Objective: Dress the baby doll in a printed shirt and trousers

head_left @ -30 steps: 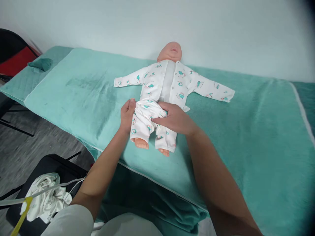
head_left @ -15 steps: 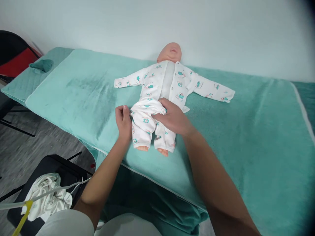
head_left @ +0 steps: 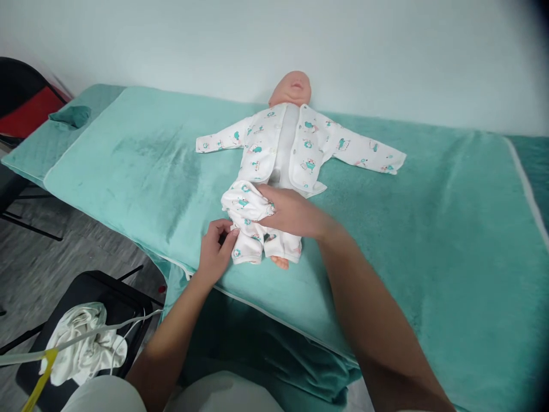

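A baby doll (head_left: 290, 91) lies on its back on a teal towel (head_left: 407, 229), arms spread, in a white printed jacket (head_left: 309, 146) that hangs unbuttoned. White printed trousers (head_left: 246, 214) are bunched low on its legs. My left hand (head_left: 214, 252) pinches the left trouser leg near the cuff. My right hand (head_left: 294, 214) grips the bunched waistband at the doll's hips. One bare foot (head_left: 281, 262) shows below the cuffs.
The towel covers a padded table against a pale wall; its front edge runs just below the doll's feet. A small teal cloth (head_left: 71, 116) lies at the far left. A black stool (head_left: 98, 303) with crumpled white fabric (head_left: 81, 343) stands lower left, a dark chair (head_left: 21, 97) upper left.
The trousers have slid down from the doll's waist toward its feet and bunched up. My left hand dropped from the hip to the cuff; the left foot is now covered.
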The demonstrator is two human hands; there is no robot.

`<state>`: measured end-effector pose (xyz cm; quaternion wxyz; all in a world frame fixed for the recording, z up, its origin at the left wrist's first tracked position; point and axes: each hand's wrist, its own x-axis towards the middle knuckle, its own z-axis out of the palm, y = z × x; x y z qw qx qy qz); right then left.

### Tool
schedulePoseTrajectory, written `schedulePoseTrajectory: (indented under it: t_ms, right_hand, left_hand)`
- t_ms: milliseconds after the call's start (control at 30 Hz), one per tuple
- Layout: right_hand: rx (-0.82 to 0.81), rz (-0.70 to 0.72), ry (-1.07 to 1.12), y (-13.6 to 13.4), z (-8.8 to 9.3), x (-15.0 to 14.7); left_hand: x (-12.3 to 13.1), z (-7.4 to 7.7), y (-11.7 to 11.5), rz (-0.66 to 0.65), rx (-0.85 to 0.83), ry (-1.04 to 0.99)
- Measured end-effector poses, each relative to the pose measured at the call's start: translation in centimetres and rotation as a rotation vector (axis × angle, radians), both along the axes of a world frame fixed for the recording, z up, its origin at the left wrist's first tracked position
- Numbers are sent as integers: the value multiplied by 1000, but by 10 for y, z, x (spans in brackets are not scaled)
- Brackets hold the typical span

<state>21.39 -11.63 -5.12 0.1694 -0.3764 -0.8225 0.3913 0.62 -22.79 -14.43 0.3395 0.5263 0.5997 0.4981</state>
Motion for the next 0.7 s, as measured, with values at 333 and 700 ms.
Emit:
schedulePoseTrajectory:
  t_ms: [333,700]
  right_hand:
    - [94,-111,42,6,-8,-3]
    - [83,-142,68,5,-10,-5]
  left_hand:
    - [-3,0,14,53,160,237]
    - [2,5,48,119,190,365]
